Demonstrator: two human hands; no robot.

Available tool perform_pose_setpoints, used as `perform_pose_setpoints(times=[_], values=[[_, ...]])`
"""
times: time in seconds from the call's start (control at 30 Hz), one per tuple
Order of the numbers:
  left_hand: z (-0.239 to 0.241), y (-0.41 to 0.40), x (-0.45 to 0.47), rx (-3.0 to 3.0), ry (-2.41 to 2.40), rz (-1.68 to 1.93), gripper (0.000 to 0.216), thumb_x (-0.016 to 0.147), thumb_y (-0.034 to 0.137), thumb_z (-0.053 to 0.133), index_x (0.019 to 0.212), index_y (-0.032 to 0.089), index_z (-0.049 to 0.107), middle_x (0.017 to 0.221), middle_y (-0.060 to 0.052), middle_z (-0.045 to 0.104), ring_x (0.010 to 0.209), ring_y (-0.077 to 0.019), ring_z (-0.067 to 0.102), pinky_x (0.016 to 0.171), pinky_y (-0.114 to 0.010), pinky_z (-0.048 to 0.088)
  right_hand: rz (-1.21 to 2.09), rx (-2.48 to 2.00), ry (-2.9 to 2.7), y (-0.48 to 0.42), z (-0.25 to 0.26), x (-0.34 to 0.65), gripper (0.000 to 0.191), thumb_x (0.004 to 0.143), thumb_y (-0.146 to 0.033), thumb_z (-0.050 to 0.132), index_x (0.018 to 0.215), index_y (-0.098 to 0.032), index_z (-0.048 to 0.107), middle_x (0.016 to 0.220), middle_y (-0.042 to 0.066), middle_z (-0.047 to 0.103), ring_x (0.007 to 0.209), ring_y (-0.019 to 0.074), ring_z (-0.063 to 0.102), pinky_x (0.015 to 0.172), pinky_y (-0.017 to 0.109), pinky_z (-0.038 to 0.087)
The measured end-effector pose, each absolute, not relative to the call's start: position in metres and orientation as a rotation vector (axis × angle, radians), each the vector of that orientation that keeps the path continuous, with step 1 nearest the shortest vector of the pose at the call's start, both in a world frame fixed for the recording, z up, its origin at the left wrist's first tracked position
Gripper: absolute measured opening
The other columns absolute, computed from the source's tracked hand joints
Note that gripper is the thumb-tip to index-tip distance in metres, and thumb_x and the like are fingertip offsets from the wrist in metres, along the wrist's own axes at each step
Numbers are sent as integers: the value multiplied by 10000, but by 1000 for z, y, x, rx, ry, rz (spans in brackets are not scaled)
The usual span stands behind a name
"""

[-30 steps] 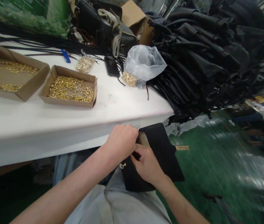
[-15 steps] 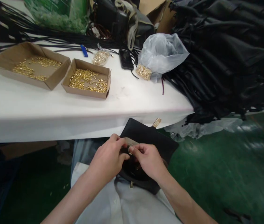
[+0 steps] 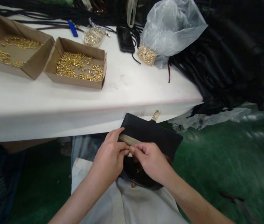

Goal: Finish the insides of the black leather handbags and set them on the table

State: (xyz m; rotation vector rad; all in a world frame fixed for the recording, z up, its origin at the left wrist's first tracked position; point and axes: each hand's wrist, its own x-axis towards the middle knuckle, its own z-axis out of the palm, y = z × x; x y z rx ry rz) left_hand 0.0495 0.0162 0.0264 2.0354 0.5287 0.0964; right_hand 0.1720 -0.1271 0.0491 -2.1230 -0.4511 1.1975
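Fingertips of the left hand (image 3: 110, 154) and the right hand (image 3: 154, 160) meet in the head view at the mouth of the black bag (image 3: 150, 130), which sits on the wearer's lap, low in the middle of the frame. A second ago the flap's gold tab (image 3: 156, 115) pointed to the right of the frame; now it points upward, just in front of the edge of the white tabletop (image 3: 80, 102), and the dark opening is turned toward the wearer. Half a second ago the left thumb and fingers stood apart; they have since closed in beside the right fingertips. The left grip pinches at the mouth's edge, with the forefinger stretched toward the flap; the right grip is pinched, thumb to forefinger, below the pale strip (image 3: 133, 140). Both hands thus seem to be working one spot, though the exact piece between them is too small to tell. At the upper left, the small carton (image 3: 73, 81) and large carton (image 3: 40, 60) of gold pieces lie well apart from both hands.
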Motion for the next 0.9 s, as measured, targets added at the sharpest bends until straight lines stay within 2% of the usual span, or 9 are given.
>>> perform_pose_setpoints(times=[0.1,0.17,0.27,0.47,0.6,0.67,0.73,0.8,0.9], values=[[27,15,46,1941,567,88,321,1000,70,607,862,233,847,1698,-73,548,1599,-329,481,1339,-577,437,1213,-2105,-398,-127,49,171,336,978,-473,643,920,-197,827,802,44,769,698,186,627,620,305,416],[27,16,44,1872,602,74,287,1001,101,645,829,241,829,1707,-47,546,1600,-332,485,1342,-588,431,1205,-2040,-332,-128,49,171,305,936,-480,702,1054,-206,764,798,26,764,707,192,648,633,303,447],[27,18,41,1804,612,30,266,1015,139,657,861,255,840,1736,-27,520,1617,-337,468,1350,-604,414,1205,-1946,-262,-128,50,170,442,880,-488,771,1210,-244,606,759,-26,736,686,191,660,624,289,463],[23,13,34,1832,596,72,323,1064,143,566,931,250,840,1748,-42,499,1636,-326,422,1365,-620,373,1217,-1905,-342,-132,48,168,284,932,-422,742,1094,-262,571,744,-47,718,671,166,624,612,279,429],[22,7,35,1900,592,111,337,1055,94,526,864,210,778,1727,-85,507,1624,-313,428,1347,-584,402,1229,-1884,-342,-132,51,163,289,956,-457,738,1119,-253,614,814,-25,737,742,177,667,671,297,492],[23,6,38,1888,594,98,339,1036,71,525,825,199,758,1716,-99,513,1619,-320,433,1335,-578,420,1234,-1914,-394,-129,55,160,362,887,-458,833,1105,-247,635,929,12,770,854,201,704,764,328,546],[24,8,41,1845,597,73,327,1020,72,551,795,196,754,1710,-102,521,1613,-333,440,1317,-583,442,1223,-1998,-453,-127,58,157,486,746,-424,972,1063,-249,647,1003,30,775,909,213,695,803,340,558],[27,10,42,1791,603,62,316,1017,86,575,785,200,758,1717,-93,520,1617,-337,438,1313,-590,447,1220,-2046,-461,-125,58,157,577,643,-406,1050,1017,-253,640,943,1,743,842,189,642,736,310,524],[31,13,39,1701,603,50,309,1000,89,605,801,226,798,1741,-50,507,1643,-321,410,1343,-591,406,1291,-1989,-452,-125,53,160,533,670,-455,1047,906,-241,620,773,-62,618,709,137,513,619,268,418]])
